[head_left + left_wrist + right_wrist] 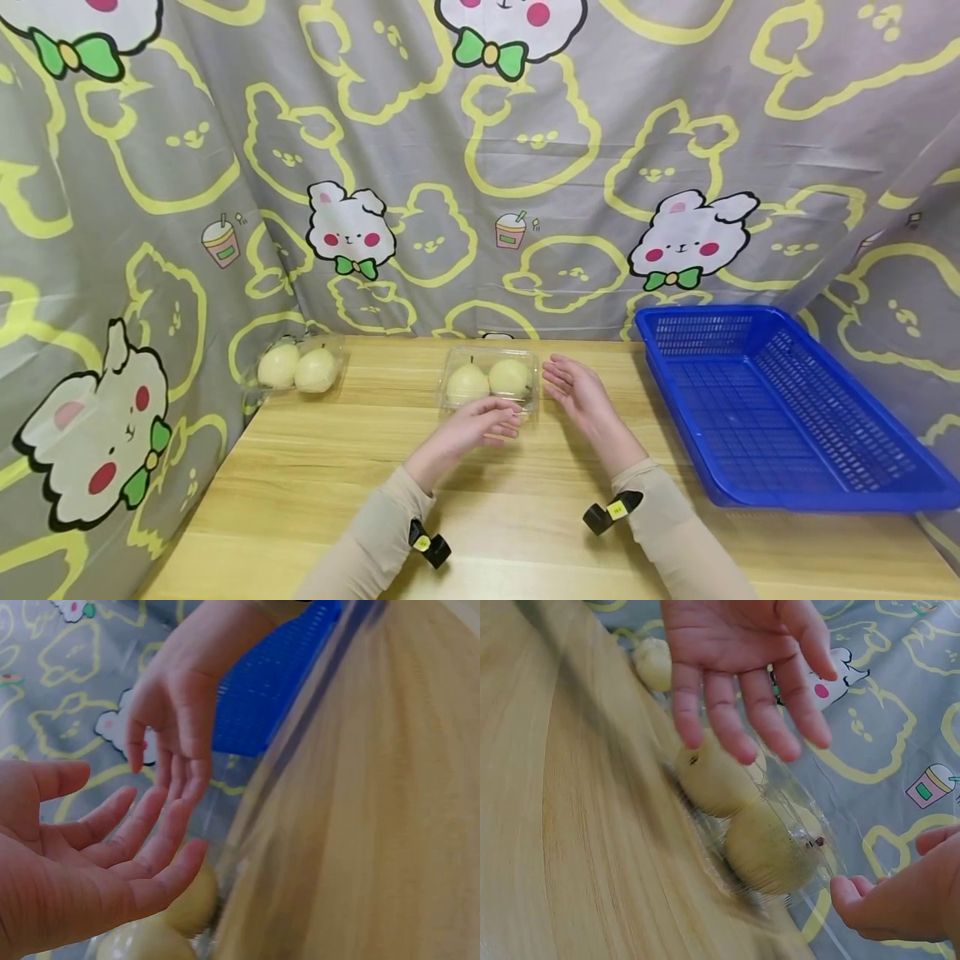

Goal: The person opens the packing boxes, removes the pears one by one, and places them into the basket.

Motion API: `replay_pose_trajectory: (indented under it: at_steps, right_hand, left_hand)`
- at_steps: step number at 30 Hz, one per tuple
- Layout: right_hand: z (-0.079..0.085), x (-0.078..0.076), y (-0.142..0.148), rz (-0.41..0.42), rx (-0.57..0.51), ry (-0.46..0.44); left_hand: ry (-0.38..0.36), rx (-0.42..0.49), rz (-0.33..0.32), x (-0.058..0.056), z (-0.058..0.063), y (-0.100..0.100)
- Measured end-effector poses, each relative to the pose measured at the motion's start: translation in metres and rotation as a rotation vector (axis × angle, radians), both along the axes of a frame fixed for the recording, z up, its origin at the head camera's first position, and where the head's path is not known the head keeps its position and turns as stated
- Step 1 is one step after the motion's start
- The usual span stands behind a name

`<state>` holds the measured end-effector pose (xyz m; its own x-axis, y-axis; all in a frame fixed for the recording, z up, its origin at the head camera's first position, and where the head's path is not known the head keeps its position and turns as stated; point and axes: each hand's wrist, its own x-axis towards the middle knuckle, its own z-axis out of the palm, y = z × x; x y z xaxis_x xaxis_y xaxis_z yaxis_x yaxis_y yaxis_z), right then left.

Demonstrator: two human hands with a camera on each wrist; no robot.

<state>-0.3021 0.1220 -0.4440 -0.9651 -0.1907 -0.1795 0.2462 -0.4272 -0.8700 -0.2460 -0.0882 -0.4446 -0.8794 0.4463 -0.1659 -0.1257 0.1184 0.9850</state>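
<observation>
A clear plastic box (491, 400) with two pale yellow pears (467, 384) inside stands at the middle back of the table. Just in front of it is my left hand (472, 429), its fingers loosely extended and holding nothing. To the box's right, my right hand (576, 390) is held with straight fingers and nothing in its grasp. In the right wrist view the pears (769, 847) show through the clear plastic, below the right hand (742, 667). Whether either hand touches the box cannot be told. The left wrist view shows both palms, with the pears partly hidden behind the left hand (97, 862).
Another clear box with two pears (315, 370) sits at the back left, by the curtain. On the right lies a large blue plastic basket (701, 442) with perforated walls. A grey patterned curtain (420, 150) surrounds the wooden table (300, 492) at the back and sides.
</observation>
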Motion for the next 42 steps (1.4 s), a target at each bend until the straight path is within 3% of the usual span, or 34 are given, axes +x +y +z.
replay_pose_trajectory:
  at_steps: [13, 18, 22, 29, 33, 42]
  right_hand:
    - [-0.005, -0.003, 0.0, 0.028, -0.01, -0.049]
    - [-0.006, -0.004, 0.001, 0.024, -0.028, -0.064]
    - [-0.006, -0.004, 0.0, 0.021, -0.024, -0.063]
    - [-0.007, -0.005, 0.001, 0.016, -0.024, -0.059]
    - [-0.008, -0.005, 0.0, 0.014, -0.016, -0.053]
    - [-0.011, -0.006, 0.001, 0.004, 0.001, -0.053]
  left_hand:
    - [-0.1, 0.013, -0.02, 0.0, -0.024, 0.002]
    - [-0.131, 0.043, 0.006, -0.002, -0.032, 0.002]
    - [-0.148, 0.095, 0.062, -0.002, -0.037, 0.004]
    - [-0.219, 0.237, 0.245, 0.001, -0.043, 0.016]
    - [-0.22, 0.309, 0.33, 0.001, -0.045, 0.024]
    - [-0.193, 0.355, 0.416, 0.002, -0.047, 0.028]
